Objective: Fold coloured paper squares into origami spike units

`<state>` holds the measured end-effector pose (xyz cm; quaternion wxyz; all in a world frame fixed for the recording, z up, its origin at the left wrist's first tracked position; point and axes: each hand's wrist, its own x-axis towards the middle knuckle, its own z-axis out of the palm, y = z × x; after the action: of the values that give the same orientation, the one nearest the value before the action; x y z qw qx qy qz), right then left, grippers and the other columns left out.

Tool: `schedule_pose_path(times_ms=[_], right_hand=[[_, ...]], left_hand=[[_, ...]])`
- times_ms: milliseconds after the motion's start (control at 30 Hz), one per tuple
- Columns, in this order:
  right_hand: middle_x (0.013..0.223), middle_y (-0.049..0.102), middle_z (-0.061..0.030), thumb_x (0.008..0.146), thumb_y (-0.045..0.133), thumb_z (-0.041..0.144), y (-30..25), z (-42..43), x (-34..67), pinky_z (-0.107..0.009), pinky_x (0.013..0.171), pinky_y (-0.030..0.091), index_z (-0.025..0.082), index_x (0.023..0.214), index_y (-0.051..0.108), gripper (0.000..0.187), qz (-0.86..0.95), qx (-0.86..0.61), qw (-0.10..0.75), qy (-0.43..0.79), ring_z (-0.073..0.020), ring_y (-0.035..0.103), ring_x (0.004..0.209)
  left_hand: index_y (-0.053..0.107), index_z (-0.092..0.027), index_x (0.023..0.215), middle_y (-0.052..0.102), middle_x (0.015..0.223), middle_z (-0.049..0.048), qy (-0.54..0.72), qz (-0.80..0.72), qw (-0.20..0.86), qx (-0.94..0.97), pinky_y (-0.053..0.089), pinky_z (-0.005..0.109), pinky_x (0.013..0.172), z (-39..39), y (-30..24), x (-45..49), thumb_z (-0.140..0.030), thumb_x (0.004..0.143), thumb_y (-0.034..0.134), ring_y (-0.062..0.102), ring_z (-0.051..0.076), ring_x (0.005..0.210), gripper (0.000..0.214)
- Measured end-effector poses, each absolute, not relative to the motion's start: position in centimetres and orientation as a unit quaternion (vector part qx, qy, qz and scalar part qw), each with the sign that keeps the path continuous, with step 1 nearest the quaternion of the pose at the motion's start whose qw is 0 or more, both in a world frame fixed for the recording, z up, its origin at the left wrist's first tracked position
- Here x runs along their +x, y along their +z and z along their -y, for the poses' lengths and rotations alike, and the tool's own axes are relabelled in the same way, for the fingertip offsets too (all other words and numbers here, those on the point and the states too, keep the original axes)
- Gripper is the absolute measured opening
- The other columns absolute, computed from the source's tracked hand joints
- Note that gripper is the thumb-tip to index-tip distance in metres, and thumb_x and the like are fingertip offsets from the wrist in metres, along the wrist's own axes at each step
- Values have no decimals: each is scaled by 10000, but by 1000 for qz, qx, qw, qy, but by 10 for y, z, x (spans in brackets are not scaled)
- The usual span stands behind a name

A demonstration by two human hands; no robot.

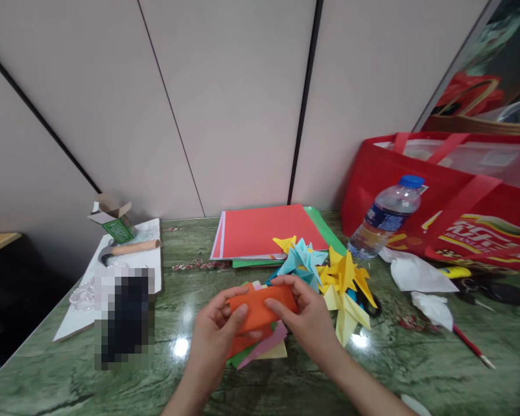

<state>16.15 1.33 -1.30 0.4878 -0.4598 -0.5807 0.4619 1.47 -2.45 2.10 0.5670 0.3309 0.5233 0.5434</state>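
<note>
An orange sheet of paper (256,306), folded into a rectangle, is held between both hands in the middle of the view. My left hand (219,323) grips its left end, thumb on the front face. At the right end, my right hand (301,306) pinches it with the thumb in front and fingers behind. Loose coloured paper pieces (266,346) in pink, green and cream lie on the table below the hands. Just beyond my right hand is a pile of folded paper shapes in light blue (302,260) and yellow (344,274).
A stack of coloured paper (264,231) lies against the wall. To the right are a water bottle (383,216), a red bag (459,196), crumpled tissues (420,274) and a red pen-like stick (470,344). A small green box (119,225) and a wooden-handled tool (134,248) sit left.
</note>
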Motion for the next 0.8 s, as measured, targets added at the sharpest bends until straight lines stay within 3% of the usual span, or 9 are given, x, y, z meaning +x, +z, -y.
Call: schedule_pose_path(times_ms=[800], right_hand=[[835, 625, -24, 699, 634, 296, -11, -12, 159, -329, 686, 481, 214, 874, 571, 203, 573, -459, 488, 472, -191, 589, 760]], left_hand=[[637, -151, 904, 650, 554, -1, 548, -533, 562, 315, 535, 242, 462, 24, 22, 16, -318, 600, 725, 631, 161, 498, 358]])
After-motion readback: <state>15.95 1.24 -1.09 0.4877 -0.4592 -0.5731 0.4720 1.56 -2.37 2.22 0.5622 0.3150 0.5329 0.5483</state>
